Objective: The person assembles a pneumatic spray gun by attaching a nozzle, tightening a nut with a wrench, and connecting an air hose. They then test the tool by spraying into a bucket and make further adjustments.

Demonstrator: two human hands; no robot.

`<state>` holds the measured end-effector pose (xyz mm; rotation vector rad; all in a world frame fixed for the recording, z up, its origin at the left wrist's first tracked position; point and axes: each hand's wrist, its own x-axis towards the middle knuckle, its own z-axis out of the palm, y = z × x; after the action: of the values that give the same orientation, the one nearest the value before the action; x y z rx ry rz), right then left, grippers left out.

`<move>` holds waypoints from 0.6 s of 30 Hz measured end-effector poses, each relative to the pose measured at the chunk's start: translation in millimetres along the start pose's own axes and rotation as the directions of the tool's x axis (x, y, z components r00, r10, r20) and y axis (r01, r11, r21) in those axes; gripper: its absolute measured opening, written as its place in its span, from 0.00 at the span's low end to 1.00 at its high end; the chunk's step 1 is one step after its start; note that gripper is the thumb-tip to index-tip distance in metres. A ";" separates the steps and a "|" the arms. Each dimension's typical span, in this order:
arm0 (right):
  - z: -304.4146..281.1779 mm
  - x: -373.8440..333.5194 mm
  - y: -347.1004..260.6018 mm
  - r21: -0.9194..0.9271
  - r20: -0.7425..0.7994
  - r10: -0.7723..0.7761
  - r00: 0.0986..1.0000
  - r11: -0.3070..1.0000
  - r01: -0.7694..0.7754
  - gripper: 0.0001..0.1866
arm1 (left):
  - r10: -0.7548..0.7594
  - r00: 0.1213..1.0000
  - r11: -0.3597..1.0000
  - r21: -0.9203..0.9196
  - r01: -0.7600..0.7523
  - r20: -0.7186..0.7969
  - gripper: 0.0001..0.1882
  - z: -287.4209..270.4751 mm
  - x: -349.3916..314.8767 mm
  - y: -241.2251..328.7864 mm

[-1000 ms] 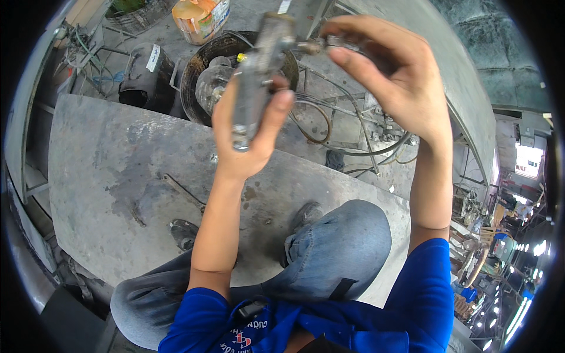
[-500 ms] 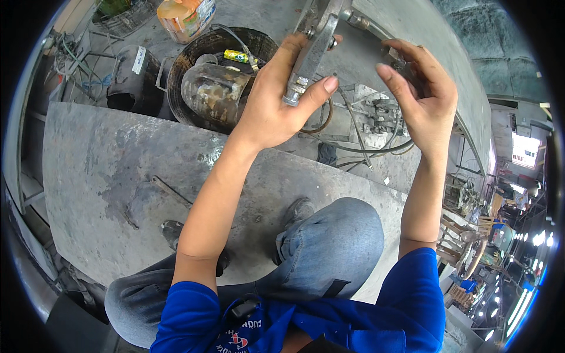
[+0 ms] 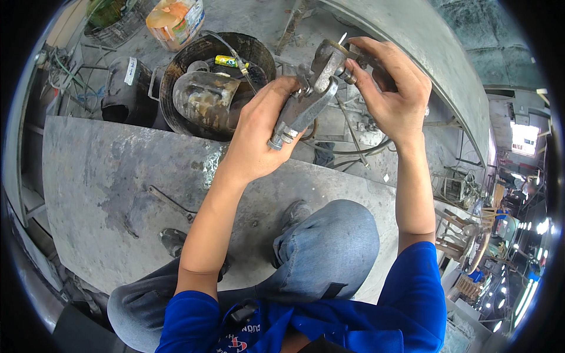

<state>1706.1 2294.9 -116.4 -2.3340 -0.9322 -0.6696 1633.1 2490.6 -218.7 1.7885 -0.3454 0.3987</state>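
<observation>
I hold a grey metal spray gun (image 3: 312, 103) above the floor, tilted, with its threaded fitting toward me. My left hand (image 3: 250, 129) is closed around its handle. My right hand (image 3: 397, 88) meets its far end, thumb and fingers closed about a round knob (image 3: 347, 75). A dark piece partly shows inside the right palm; its kind is hidden. A thin pale tip sticks up beside the right fingers.
Beyond my left hand stands a dirty round tub (image 3: 168, 97) with a blackened metal vessel (image 3: 203, 100) and a yellow-green can (image 3: 231, 61) inside. A dark cylinder (image 3: 130, 94) stands beside it. A wrench (image 3: 170, 201) lies on the grey metal sheet (image 3: 88, 159). Hoses (image 3: 365, 150) trail beyond.
The spray gun has come lower and nearer, tilting to the right. My right hand has moved left from apart to close on its far end. The left thumb has folded behind the handle.
</observation>
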 end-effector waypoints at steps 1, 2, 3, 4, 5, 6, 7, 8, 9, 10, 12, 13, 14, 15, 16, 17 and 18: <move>1.0 0.5 0.0 0.013 -0.003 -0.020 1.000 1.000 0.020 0.15 | -0.005 1.000 1.000 0.002 0.005 0.008 0.13 -0.4 -0.6 0.5; 1.5 0.8 -0.3 0.025 -0.008 -0.031 0.999 0.999 0.031 0.16 | -0.004 1.000 1.000 0.004 0.004 0.009 0.13 -0.6 -0.7 0.9; 2.0 0.8 -0.5 0.037 0.001 -0.026 1.000 0.999 0.026 0.16 | -0.006 1.000 1.000 -0.006 0.006 -0.002 0.13 -1.0 -0.8 1.3; 2.5 0.9 -0.6 0.047 0.010 -0.023 1.000 0.999 0.023 0.16 | -0.007 1.000 1.000 -0.016 0.007 -0.012 0.13 -1.4 -0.9 1.9; 2.3 0.8 -0.8 0.057 0.018 -0.021 1.000 0.998 0.020 0.16 | -0.012 0.999 0.999 -0.039 0.011 -0.034 0.13 -1.5 -1.4 2.7; 2.3 0.5 -1.1 0.053 0.017 -0.027 0.999 0.998 0.026 0.17 | -0.019 0.998 0.998 -0.062 0.016 -0.056 0.13 -1.7 -1.6 3.1; 1.8 0.6 -1.7 0.054 0.018 -0.040 0.999 0.998 0.039 0.17 | -0.023 0.997 0.997 -0.077 0.017 -0.073 0.12 -1.8 -1.9 3.4; 1.1 0.0 -2.4 0.056 0.020 -0.052 0.998 0.997 0.051 0.17 | -0.028 0.996 0.996 -0.092 0.020 -0.090 0.12 -1.7 -2.1 3.5; 0.7 0.0 -3.3 0.056 0.031 -0.053 0.998 0.997 0.052 0.17 | -0.041 0.993 0.994 -0.108 0.029 -0.112 0.12 -2.2 -2.3 3.5; -0.4 0.2 -4.7 0.059 0.042 -0.065 0.997 0.996 0.062 0.17 | -0.033 0.989 0.992 -0.125 0.015 -0.144 0.11 -1.8 -2.5 3.4; -0.2 0.7 -6.6 0.075 0.055 -0.108 0.993 0.992 0.104 0.17 | -0.042 0.985 0.996 -0.082 0.028 -0.168 0.11 -2.4 -3.2 2.7; 0.6 0.9 -7.0 0.086 0.062 -0.116 0.991 0.990 0.110 0.17 | -0.055 0.982 0.997 -0.064 0.044 -0.182 0.11 -2.8 -3.8 2.0; 2.0 1.4 -7.4 0.089 0.066 -0.135 0.989 0.988 0.129 0.16 | -0.049 0.984 0.997 -0.069 0.037 -0.174 0.13 -2.7 -4.5 1.9; 4.6 2.0 -7.6 0.094 0.068 -0.147 0.987 0.986 0.141 0.16 | -0.052 0.985 0.996 -0.078 0.039 -0.167 0.15 -2.9 -5.2 1.5; 6.5 2.3 -7.5 0.098 0.069 -0.167 0.983 0.982 0.160 0.16 | -0.055 0.986 0.995 -0.086 0.041 -0.160 0.18 -2.7 -5.7 1.7; 8.6 2.8 -7.6 0.092 0.054 -0.172 0.984 0.982 0.167 0.17 | -0.037 0.985 0.997 -0.066 0.027 -0.167 0.18 -2.5 -5.9 1.9; 10.4 3.2 -8.0 0.086 0.039 -0.184 0.982 0.980 0.180 0.18 | -0.020 0.985 0.999 -0.044 0.012 -0.173 0.18 -2.4 -5.6 2.5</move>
<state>1704.8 2307.9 -119.8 -2.2186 -1.1834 -0.6374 1626.7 2492.4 -218.5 1.6997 -0.2149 0.5282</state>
